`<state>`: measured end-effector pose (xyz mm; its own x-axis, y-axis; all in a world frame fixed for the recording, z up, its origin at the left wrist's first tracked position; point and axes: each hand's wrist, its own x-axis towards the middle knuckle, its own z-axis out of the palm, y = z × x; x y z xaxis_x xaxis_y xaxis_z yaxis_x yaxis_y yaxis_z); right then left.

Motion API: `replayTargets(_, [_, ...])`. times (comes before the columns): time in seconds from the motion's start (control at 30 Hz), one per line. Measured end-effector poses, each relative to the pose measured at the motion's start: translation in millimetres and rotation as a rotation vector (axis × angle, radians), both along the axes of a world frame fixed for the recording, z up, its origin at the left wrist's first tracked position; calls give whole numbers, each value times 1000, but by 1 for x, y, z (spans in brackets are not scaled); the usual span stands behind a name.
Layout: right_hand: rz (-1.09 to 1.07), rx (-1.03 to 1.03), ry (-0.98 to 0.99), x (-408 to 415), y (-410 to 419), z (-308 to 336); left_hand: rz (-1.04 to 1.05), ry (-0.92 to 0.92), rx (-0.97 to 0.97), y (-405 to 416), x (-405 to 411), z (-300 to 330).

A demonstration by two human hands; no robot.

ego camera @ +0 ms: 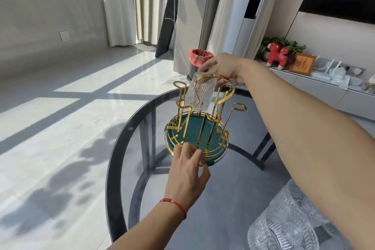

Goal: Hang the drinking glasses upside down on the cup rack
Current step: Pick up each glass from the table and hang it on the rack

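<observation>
A gold wire cup rack (205, 119) with a round green tray base (194, 130) stands on the round glass table (121, 154). My right hand (221, 69) grips the base of a clear ribbed drinking glass (200, 95), held mouth-down behind the rack's looped top handle, among the far prongs. I cannot tell whether a prong is inside it. My left hand (188, 170) rests with its fingers on the rack's near rim. Several more clear patterned glasses (288, 221) stand at the bottom right, close to the camera.
A bin with a pink liner (199, 59) stands on the floor behind the table. A low cabinet along the right wall carries a red toy animal (277, 55), a framed picture (302, 64) and plants. Sunlit floor lies to the left.
</observation>
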<state>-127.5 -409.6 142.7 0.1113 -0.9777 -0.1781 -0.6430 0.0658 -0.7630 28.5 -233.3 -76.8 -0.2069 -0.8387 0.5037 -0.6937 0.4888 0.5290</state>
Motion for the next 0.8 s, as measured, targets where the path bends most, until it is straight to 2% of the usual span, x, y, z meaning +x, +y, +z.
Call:
replayTargets(0.13, [63, 94, 77, 3, -4, 2, 0, -2, 1, 0, 0, -1])
replayTargets(0.27, [39, 117, 39, 2, -5, 2, 0, -10, 4, -2, 1, -2])
replayTargets(0.37, [-33, -13, -29, -2, 6, -3, -5, -13, 13, -2, 0, -2])
replayTargets(0.47, [-168, -225, -61, -11, 34, -5, -16, -24, 33, -1, 1, 1])
replayTargets(0.57, [-261, -374, 60, -30, 78, -7, -19, -52, 57, 4, 1, 7])
replayTargets(0.63, [-250, -417, 176, -44, 118, -9, 5, -66, 89, 11, 0, 14])
replayTargets(0.73, [-211, -454, 306, -58, 188, -16, 38, 13, 83, 32, -9, 37])
replayTargets(0.8, [-183, -471, 317, -61, 233, -23, -41, 117, 14, 51, -20, 55])
